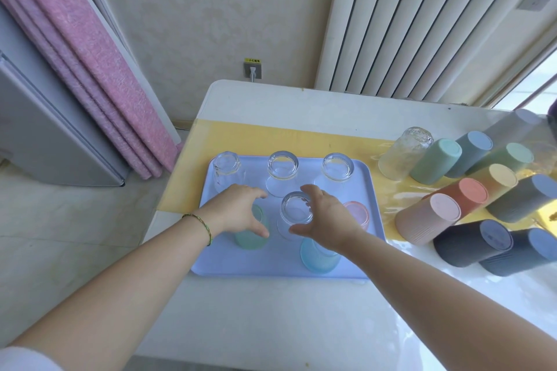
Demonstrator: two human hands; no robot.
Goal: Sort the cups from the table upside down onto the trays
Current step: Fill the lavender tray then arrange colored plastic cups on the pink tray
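A light blue tray [211, 262] lies on the white table [271, 310]. Three clear glasses [282, 170] stand upside down along its far side. In its middle row stand a green glass [251, 239], a clear glass [297, 209] and a pink glass [358, 214], all upside down. A pale blue glass [319, 257] stands at the near side. My left hand [238, 211] hovers over the green glass with its fingers spread. My right hand [327, 217] curves around the right side of the middle clear glass, fingers apart. That glass rests on the tray.
To the right, several coloured ribbed cups [428, 217] and one clear glass [404, 153] stand upside down, packed close on a yellow surface [301, 138]. A wall socket [252, 69] sits behind the table. Pink folded mats [90, 69] lean at the left.
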